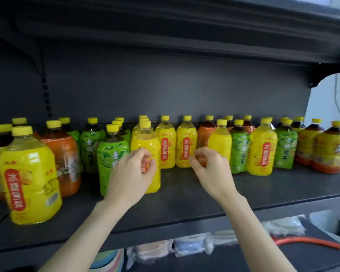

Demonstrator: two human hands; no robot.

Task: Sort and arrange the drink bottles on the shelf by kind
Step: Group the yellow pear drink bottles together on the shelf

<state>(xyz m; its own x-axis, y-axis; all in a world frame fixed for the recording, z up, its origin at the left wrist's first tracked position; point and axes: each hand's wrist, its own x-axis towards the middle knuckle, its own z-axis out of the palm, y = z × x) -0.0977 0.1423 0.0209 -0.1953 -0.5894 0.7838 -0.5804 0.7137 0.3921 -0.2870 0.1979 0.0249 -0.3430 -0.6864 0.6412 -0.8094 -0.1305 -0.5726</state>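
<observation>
At the shelf's [185, 193] left front corner I see a large yellow bottle [30, 173]. An orange bottle [63, 161] and a green bottle [107, 161] stand further back to its right. My left hand [132, 173] is curled against the front of the middle yellow bottle [145, 142]; through the blur I cannot tell whether it grips or only touches. My right hand [208, 169] hangs over the shelf's middle, fingers curled, holding nothing. A mixed row of bottles [263, 150] reaches the right edge.

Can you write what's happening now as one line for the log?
stage: sorting | left hand: at middle yellow bottle, grip unclear | right hand: curled, empty | shelf: kinds mixed
</observation>
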